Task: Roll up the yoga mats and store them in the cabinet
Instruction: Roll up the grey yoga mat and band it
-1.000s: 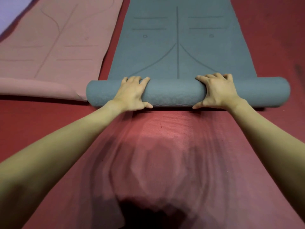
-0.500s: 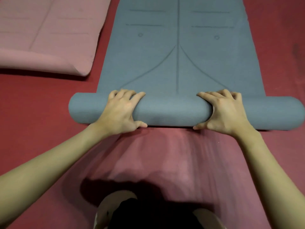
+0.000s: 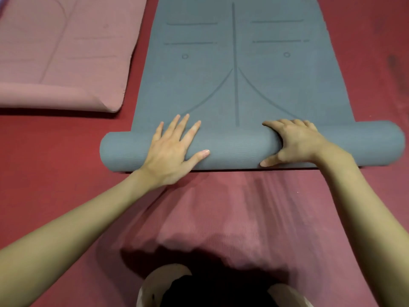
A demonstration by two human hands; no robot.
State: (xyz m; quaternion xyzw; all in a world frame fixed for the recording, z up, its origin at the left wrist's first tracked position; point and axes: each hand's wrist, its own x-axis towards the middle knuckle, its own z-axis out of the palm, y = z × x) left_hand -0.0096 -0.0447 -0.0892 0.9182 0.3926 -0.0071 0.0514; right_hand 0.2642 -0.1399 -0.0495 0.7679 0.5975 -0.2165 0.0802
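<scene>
— How many mats do we count?
— Two — one grey mat (image 3: 239, 63), partly rolled, and one pink mat (image 3: 62, 52).
— And hands?
— We count two hands — left (image 3: 174, 149), right (image 3: 296, 142).

Two bare forearms — no sleeves, watch or rings — lead to the left hand (image 3: 170, 155) and right hand (image 3: 296, 144); dark clothing and pale rounded shapes show at bottom edge.

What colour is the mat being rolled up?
The half-rolled yoga mat is grey-blue with darker printed alignment lines, seen in the head view.
</scene>
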